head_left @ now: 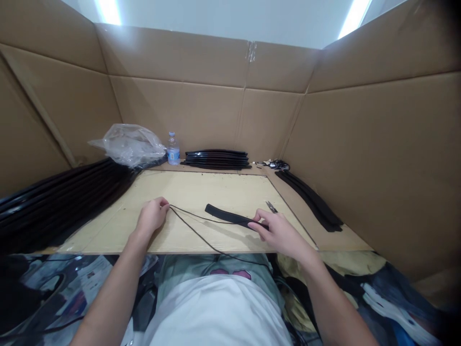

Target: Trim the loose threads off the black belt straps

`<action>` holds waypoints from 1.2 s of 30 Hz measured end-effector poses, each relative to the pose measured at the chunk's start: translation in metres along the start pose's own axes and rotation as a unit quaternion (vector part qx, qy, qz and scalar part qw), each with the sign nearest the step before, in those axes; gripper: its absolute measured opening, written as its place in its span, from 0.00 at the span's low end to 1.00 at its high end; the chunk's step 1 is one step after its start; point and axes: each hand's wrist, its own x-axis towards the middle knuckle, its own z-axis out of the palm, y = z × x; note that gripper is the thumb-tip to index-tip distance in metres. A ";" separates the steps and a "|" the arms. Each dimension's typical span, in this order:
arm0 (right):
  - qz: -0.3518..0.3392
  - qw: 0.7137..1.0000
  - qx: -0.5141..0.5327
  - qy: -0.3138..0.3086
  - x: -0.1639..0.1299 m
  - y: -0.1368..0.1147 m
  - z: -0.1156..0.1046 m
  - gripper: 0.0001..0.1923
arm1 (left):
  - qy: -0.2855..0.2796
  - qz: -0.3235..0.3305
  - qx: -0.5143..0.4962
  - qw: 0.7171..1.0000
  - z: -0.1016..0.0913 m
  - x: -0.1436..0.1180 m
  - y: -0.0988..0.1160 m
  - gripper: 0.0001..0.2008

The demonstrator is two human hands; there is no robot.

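My left hand (153, 215) pinches a thin dark cord (198, 235) at a bend, above the left part of the pale board (216, 187). From that pinch one length runs to my right hand, while the other drops over the board's near edge towards my lap. Between the fingers of my right hand (273, 229) is the end of a flat black strip (225, 215), with the cord lying along it. The strip's free end points left. Just behind my right hand lies a pair of small snips (271, 206), its handles partly hidden.
Long black strips (72, 197) are piled at left, under a clear plastic bag (131, 144). A water bottle (173, 150) and a stack of black strips (216, 159) stand at the back. More strips (309, 202) lie right. Cardboard walls (180, 105) enclose the board.
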 end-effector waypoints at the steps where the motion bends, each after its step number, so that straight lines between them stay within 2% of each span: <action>1: 0.002 1.000 -0.001 0.002 0.001 0.001 0.001 0.12 | 0.005 -0.001 -0.009 1.000 -0.001 0.001 0.000 0.11; 7: 0.007 1.000 -0.002 0.025 0.002 0.001 -0.002 0.12 | 0.013 0.000 -0.132 0.991 -0.004 0.000 0.002 0.12; 12: 0.011 0.999 0.003 0.034 0.000 -0.003 -0.001 0.12 | -0.042 0.032 -0.066 0.996 0.002 -0.001 0.000 0.08; 14: 0.010 0.999 0.003 0.035 -0.001 -0.005 0.000 0.12 | -0.047 0.045 -0.055 0.996 0.003 -0.002 0.002 0.07; 16: 0.007 0.999 0.003 0.036 -0.001 -0.007 0.000 0.12 | -0.049 0.051 -0.063 0.996 0.001 -0.005 0.009 0.08; 19: 0.006 0.999 0.010 0.044 -0.003 -0.008 0.000 0.12 | -0.074 0.050 -0.120 0.989 -0.008 -0.018 0.032 0.09; 21: 0.011 0.999 0.019 0.049 -0.003 -0.008 0.002 0.12 | -0.127 0.068 -0.195 0.970 -0.015 -0.032 0.053 0.11; 24: 0.013 0.998 0.033 0.055 -0.003 -0.010 0.007 0.12 | -0.221 0.112 -0.283 0.926 -0.019 -0.056 0.086 0.15; 27: 0.004 0.997 0.044 0.059 -0.004 -0.014 0.012 0.12 | -0.329 0.160 -0.376 0.851 -0.011 -0.077 0.114 0.19; 29: -0.002 0.997 0.049 0.064 -0.004 -0.016 0.014 0.12 | -0.355 0.172 -0.447 0.803 -0.002 -0.087 0.127 0.19; 31: -0.005 0.996 0.053 0.070 -0.004 -0.016 0.016 0.12 | -0.360 0.142 -0.507 0.770 0.006 -0.094 0.137 0.17; 33: -0.004 0.996 0.059 0.073 -0.004 -0.016 0.016 0.12 | -0.347 0.103 -0.541 0.759 0.011 -0.098 0.142 0.15; 36: -0.005 0.995 0.066 0.080 -0.004 -0.016 0.016 0.12 | -0.308 0.060 -0.561 0.766 0.014 -0.102 0.147 0.13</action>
